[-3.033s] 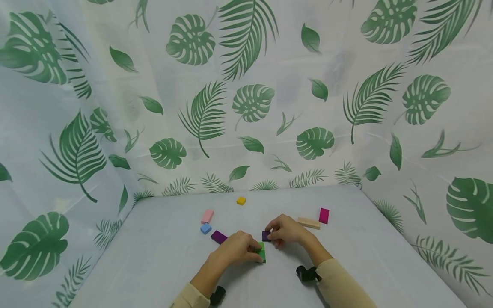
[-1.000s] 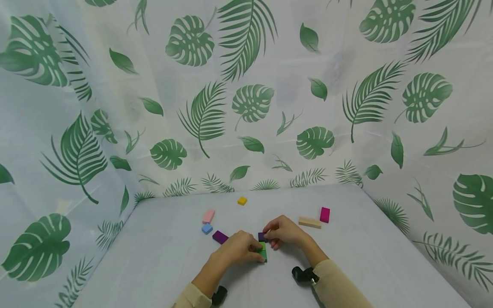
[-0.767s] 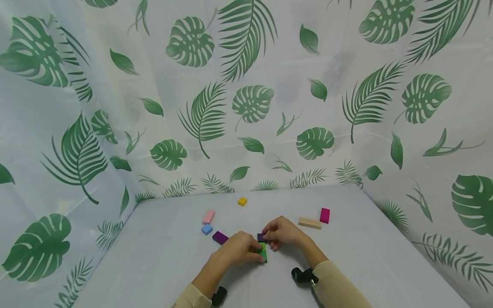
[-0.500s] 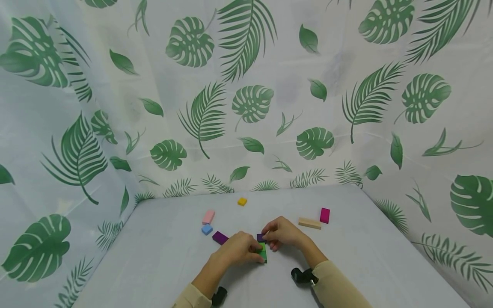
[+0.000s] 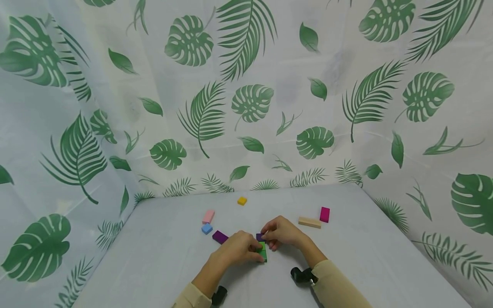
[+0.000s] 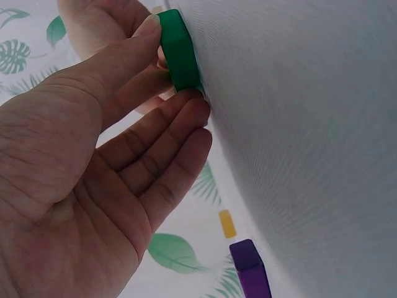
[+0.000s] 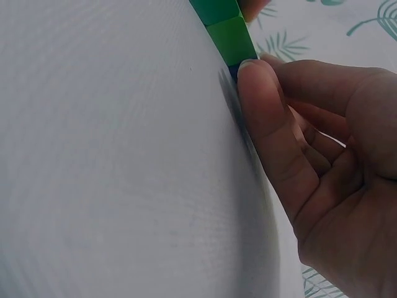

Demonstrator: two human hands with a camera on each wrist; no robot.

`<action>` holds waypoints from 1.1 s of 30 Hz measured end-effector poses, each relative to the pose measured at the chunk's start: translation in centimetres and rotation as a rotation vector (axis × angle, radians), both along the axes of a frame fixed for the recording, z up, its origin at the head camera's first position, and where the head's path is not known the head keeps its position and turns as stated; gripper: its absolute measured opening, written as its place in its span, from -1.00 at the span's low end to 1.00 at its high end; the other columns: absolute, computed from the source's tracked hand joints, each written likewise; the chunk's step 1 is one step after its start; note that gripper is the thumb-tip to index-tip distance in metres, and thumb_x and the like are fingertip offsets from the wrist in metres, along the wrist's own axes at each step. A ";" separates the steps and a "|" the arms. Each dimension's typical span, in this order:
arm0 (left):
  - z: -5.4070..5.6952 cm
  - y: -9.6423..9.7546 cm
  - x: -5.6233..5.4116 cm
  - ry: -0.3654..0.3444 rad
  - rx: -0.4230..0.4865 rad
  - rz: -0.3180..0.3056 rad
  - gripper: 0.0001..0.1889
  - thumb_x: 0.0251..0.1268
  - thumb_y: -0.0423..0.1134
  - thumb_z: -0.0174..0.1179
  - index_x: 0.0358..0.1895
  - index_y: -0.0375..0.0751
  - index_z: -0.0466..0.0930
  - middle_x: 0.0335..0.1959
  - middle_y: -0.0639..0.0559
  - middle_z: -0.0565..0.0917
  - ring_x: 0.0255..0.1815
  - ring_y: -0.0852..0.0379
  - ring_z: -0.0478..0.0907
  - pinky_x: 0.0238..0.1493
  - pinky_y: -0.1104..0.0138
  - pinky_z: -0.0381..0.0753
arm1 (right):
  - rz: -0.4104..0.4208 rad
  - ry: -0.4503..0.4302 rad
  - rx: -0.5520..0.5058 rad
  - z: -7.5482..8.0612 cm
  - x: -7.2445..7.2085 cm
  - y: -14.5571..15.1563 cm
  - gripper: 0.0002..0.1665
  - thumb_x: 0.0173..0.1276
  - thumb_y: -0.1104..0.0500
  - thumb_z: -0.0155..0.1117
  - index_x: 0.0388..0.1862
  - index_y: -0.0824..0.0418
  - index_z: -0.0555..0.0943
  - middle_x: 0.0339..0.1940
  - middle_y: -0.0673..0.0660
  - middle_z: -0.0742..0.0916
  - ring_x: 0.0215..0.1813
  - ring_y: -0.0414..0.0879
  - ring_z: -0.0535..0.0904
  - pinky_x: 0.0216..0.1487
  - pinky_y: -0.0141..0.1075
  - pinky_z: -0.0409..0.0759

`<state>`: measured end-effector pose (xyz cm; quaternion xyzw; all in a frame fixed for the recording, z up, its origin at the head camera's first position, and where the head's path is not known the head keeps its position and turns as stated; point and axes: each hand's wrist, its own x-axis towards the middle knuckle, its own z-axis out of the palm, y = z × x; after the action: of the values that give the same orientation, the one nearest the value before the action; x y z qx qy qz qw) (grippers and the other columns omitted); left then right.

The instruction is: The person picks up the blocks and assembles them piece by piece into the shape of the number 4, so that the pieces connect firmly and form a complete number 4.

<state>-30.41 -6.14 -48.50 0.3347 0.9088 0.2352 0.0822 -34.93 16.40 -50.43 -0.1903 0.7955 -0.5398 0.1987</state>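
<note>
My left hand [image 5: 236, 249] pinches a green block [image 6: 178, 53] between thumb and fingers, low over the white table. In the right wrist view a lighter green block [image 7: 232, 40] sits end to end with a darker green one [image 7: 214, 9]. My right hand [image 5: 285, 232] pinches a small dark purple block [image 5: 259, 236] at the far end of the green pair. Its thumb hides most of that block in the right wrist view, where only a dark sliver shows against the light green end. A longer purple block [image 5: 220, 237] lies just beyond my left hand.
Left of centre, a pink block [image 5: 208, 216] lies by a blue block [image 5: 206, 229]. A yellow block [image 5: 242, 201] is near the back of the white table [image 5: 154, 256]. To the right are a beige wooden bar [image 5: 310, 222] and a magenta block [image 5: 325, 214]. Leaf-print curtains [image 5: 285, 171] surround the table.
My right hand has brought the small dark purple block a little left, up to the far end of the green blocks. My left hand has stayed on the green.
</note>
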 end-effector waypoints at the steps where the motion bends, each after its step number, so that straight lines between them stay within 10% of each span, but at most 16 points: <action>1: 0.0 0.0 0.0 -0.002 0.000 0.000 -0.68 0.21 -0.02 0.52 -0.02 -0.04 0.85 -0.41 0.35 0.74 -0.44 0.45 0.51 -0.28 0.54 0.56 | 0.000 -0.001 0.001 0.0 0.0 0.0 -0.78 0.47 0.28 0.35 0.00 0.39 0.73 -0.43 0.17 0.76 -0.51 -0.14 0.65 -0.42 -0.27 0.73; 33: 0.1 0.0 0.0 -0.001 0.003 -0.006 -0.70 0.23 -0.01 0.50 -0.04 -0.04 0.86 -0.45 0.35 0.72 -0.48 0.44 0.46 -0.35 0.54 0.53 | -0.003 0.005 0.016 0.1 0.2 -0.3 -0.78 0.47 0.29 0.34 0.01 0.36 0.74 -0.39 0.19 0.77 -0.53 -0.15 0.64 -0.42 -0.30 0.72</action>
<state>-30.39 -6.13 -48.41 0.3373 0.9075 0.2363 0.0827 -34.73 16.11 -50.33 -0.1888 0.8007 -0.5332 0.1971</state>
